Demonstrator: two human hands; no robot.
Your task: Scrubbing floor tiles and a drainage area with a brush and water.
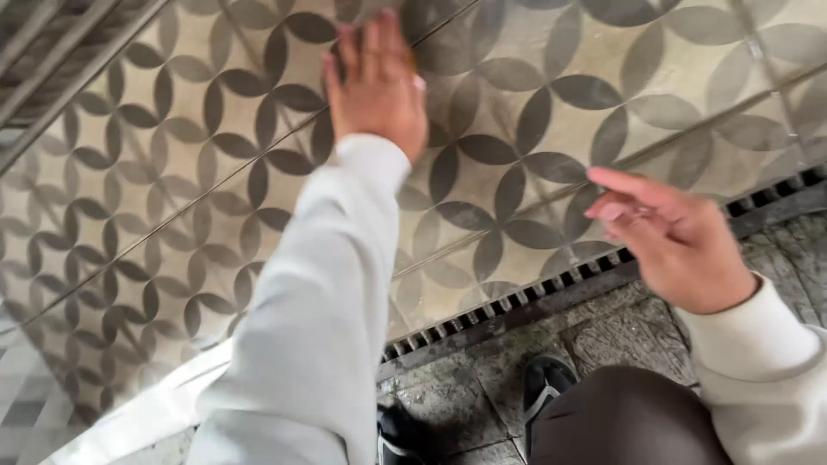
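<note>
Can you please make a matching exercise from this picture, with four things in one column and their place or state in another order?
Things:
1. left hand
2. right hand
3. drain grate
4. dark shoe

Descriptions:
A. long slotted strip between patterned tiles and rough stone
B. spread flat on the patterned tiles
C. on the rough stone, bottom of picture
D. empty in the air, fingers pointing left

Pairs: 1-B, 2-D, 3-A, 4-C

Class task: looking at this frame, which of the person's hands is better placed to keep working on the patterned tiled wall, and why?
Probably the left hand: its arm is stretched out and it lies against the patterned tiles, seemingly with something small under the fingers. The right hand hangs back, empty, above the drain grate.
</note>
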